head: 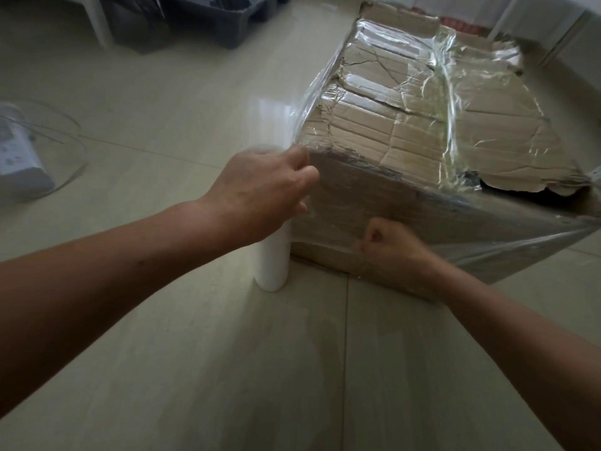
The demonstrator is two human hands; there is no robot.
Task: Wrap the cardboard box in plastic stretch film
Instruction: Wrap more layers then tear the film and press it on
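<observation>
Already both hands are working the film at the box's near side.

Up at the near corner, the left hand (pixel 260 190) is pinching the film (pixel 448 92), fingers curled together above the white roll (pixel 271 265) standing upright on the floor (pixel 195 369), just beside the box (pixel 406 131). Lower down, the right hand (pixel 387 245) is bunching into a fist against the wrapped front face. Behind, a dark bin (pixel 208 17) is sitting well apart.

Home room, tiled floor (pixel 195 369), grey crates (pixel 208 17)
</observation>
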